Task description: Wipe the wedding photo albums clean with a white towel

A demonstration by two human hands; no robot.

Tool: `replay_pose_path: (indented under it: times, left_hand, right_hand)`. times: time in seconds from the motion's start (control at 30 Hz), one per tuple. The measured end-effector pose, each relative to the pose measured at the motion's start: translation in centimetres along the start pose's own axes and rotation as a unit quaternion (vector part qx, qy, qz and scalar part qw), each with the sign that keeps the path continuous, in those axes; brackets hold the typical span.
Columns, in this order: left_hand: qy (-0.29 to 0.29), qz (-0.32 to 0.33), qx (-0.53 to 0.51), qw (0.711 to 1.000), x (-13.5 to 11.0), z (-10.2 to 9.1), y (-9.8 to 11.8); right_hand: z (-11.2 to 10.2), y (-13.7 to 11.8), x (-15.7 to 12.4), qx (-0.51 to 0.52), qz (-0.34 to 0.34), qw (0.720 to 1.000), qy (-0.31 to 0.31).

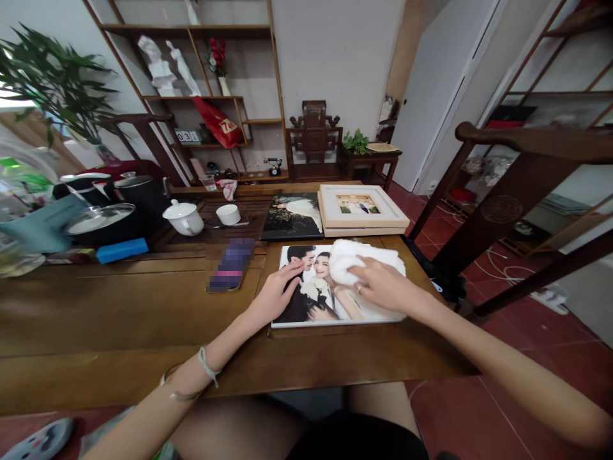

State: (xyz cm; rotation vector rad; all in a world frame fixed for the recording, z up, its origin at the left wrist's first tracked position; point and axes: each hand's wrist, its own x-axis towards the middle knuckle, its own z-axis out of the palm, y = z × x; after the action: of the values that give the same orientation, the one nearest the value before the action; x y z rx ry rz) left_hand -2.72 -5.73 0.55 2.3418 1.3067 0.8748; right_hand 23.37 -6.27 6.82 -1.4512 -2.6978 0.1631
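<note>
2 hands (276, 289) (387, 286), 1 wht cloth (366, 252), 3 vis. pics (313, 299) (293, 216) (358, 204), 1 blu block (122, 250).

Bright white light is coming in at the far left, behind the green plant (57, 83), and washing out that side. The table (119, 319) is shining softly in places. Under its edge, things are looking dark. The white cloth (383, 255) is looking very bright. Little squares are hiding the phone (234, 262). Near the sides, things are stretching and looking blurry, like the tall chair (502, 204) on the right.
</note>
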Motion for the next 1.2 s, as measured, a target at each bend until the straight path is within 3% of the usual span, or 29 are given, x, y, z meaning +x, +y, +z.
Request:
replay_pose_path:
  times: [0.13, 0.23, 0.33, 0.5, 0.6, 0.73, 0.87, 0.97, 1.07, 1.2]
  left_hand:
    - [-0.004, -0.004, 0.003, 1.000, 0.0, -0.1, 0.2]
    - [-0.004, -0.005, 0.003, 1.000, -0.1, -0.1, 0.1]
    - [0.001, -0.002, 0.000, 1.000, -0.1, 0.1, 0.0]
    - [0.006, 0.003, -0.008, 1.000, -0.1, 0.1, -0.2]
    - [0.002, -0.003, -0.011, 1.000, -0.1, 0.0, -0.1]
    - [0.002, -0.003, -0.008, 1.000, -0.1, 0.0, -0.1]
    - [0.008, 0.002, 0.003, 1.000, -0.1, 0.2, -0.2]
    - [0.007, -0.001, 0.004, 1.000, -0.1, 0.2, -0.2]
    - [0.011, -0.004, -0.006, 1.000, -0.2, 0.3, -0.1]
    - [0.013, -0.013, -0.023, 1.000, -0.2, 0.1, 0.1]
  right_hand:
    - [0.3, 3.3, 3.0, 0.007, -0.040, 0.998, 0.045]
    - [0.5, 3.4, 3.1, 0.024, -0.068, 0.996, 0.044]
    - [0.7, 1.3, 1.4, 0.038, -0.094, 0.995, 0.024]
    - [0.7, -4.5, -3.3, 0.068, -0.124, 0.989, -0.045]
    - [0.6, -5.9, -4.4, 0.074, -0.138, 0.986, -0.063]
    - [0.8, -3.8, -2.1, 0.080, -0.132, 0.987, -0.040]
    - [0.9, -0.5, 1.8, 0.043, -0.094, 0.994, 0.025]
    - [1.0, -0.1, 3.4, 0.033, -0.076, 0.995, 0.048]
    - [1.5, -2.4, 2.7, 0.008, -0.067, 0.997, 0.037]
    - [2.6, -7.9, -0.6, -0.031, -0.100, 0.994, 0.023]
